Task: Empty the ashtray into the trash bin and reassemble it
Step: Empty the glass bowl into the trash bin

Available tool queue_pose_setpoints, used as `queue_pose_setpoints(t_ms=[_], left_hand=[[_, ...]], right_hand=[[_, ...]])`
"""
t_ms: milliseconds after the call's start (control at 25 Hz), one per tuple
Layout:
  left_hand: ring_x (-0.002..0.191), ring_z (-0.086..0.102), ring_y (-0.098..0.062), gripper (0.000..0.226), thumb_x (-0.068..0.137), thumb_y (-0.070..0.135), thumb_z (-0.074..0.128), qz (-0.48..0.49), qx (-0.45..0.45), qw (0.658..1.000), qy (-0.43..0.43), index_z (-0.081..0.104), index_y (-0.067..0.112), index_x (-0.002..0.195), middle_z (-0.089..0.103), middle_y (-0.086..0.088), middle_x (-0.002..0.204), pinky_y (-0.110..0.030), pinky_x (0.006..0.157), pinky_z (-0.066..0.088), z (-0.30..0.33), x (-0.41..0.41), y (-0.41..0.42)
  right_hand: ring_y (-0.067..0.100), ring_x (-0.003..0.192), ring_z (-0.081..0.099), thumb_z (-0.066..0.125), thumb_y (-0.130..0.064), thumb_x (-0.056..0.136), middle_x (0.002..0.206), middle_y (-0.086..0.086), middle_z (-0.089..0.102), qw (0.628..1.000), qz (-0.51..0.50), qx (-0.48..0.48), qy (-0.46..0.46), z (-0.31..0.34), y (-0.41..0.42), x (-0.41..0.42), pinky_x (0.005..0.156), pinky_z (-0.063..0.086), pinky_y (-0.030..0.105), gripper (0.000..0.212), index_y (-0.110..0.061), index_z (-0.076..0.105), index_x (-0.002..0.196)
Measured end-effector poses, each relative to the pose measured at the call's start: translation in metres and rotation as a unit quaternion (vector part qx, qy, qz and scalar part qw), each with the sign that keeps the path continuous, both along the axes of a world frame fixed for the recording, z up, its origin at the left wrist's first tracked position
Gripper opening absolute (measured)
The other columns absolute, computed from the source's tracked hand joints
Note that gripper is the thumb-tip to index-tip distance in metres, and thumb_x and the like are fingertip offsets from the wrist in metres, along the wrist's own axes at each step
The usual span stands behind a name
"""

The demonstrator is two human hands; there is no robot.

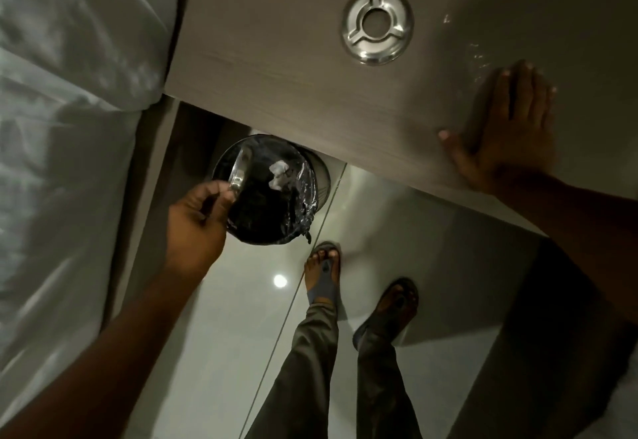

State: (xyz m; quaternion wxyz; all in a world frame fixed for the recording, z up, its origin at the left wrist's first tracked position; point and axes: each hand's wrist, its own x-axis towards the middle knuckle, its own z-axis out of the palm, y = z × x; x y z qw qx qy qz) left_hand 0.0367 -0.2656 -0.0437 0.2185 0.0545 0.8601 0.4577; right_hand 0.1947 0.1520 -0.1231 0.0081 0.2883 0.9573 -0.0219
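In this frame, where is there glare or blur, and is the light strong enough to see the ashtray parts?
Head view: dim overall. A ceiling light reflects as a bright spot on the glossy floor. The ashtray lid on the table is sharp. The ashtray bowl in the left hand over the trash bin is motion-blurred. Wide-angle bending at edges.

Grey wood table top (pixel 276 69) ran from 12 o'clock to 3 o'clock. Shiny metal ashtray lid (pixel 377 25) lay flat on it near 1 o'clock. Right hand (pixel 507 127) pressed flat on table edge at 3 o'clock. Glossy tile floor (pixel 241 317) below held trash bin (pixel 272 193) with black bag, near centre, partly under table. Two sandalled feet stood on floor at 6 o'clock.
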Motion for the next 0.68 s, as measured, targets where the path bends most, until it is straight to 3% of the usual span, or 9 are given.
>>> queue_pose_setpoints(t_ms=[120,280,440,560,680], left_hand=[[0.077,0.068,-0.005,0.017,0.097,0.002,0.058,0.089,0.065,0.978,-0.174,0.070,0.013,0.094,0.074,0.011,0.079,-0.018,0.069,0.054,-0.017,-0.010,-0.002],[0.056,0.045,-0.002,0.015,0.097,0.011,0.054,0.207,0.219,0.843,-0.445,0.066,0.017,0.091,0.052,0.005,0.076,-0.017,0.049,0.037,-0.041,-0.032,0.003],[0.055,0.045,-0.003,0.014,0.096,0.012,0.050,0.161,0.266,0.769,-0.559,0.063,0.015,0.098,0.051,0.005,0.072,-0.017,0.050,0.039,-0.069,-0.045,0.003],[0.056,0.046,-0.003,0.024,0.100,0.012,0.044,0.099,0.263,0.744,-0.606,0.067,0.014,0.092,0.056,0.005,0.072,-0.018,0.053,0.039,-0.082,-0.058,-0.001],[0.057,0.045,-0.002,0.008,0.091,0.012,0.060,0.043,0.241,0.738,-0.629,0.068,0.016,0.091,0.057,0.007,0.075,-0.016,0.055,0.033,-0.087,-0.068,-0.003]], right_hand=[[0.046,0.156,0.011,0.034,-0.086,0.089,0.168,0.031,0.012,1.000,-0.005,-0.001,0.004,-0.002,0.000,0.001,0.127,0.008,0.059,0.114,-0.003,0.007,0.162],[0.046,0.157,0.009,0.029,-0.089,0.088,0.167,0.032,0.011,1.000,-0.006,-0.006,0.006,0.000,0.000,0.001,0.127,0.006,0.058,0.116,-0.002,0.007,0.162],[0.046,0.157,0.006,0.029,-0.088,0.089,0.168,0.032,0.009,1.000,-0.006,-0.008,-0.004,0.005,0.001,0.001,0.127,0.005,0.059,0.116,-0.001,0.006,0.162],[0.047,0.157,0.004,0.032,-0.087,0.090,0.168,0.032,0.006,1.000,0.001,-0.018,-0.006,0.009,-0.001,0.002,0.127,0.003,0.059,0.116,0.000,0.005,0.162],[0.048,0.157,0.004,0.033,-0.085,0.090,0.169,0.032,0.005,1.000,-0.002,-0.025,0.000,0.012,-0.002,0.003,0.127,0.001,0.058,0.116,0.001,0.006,0.162]])
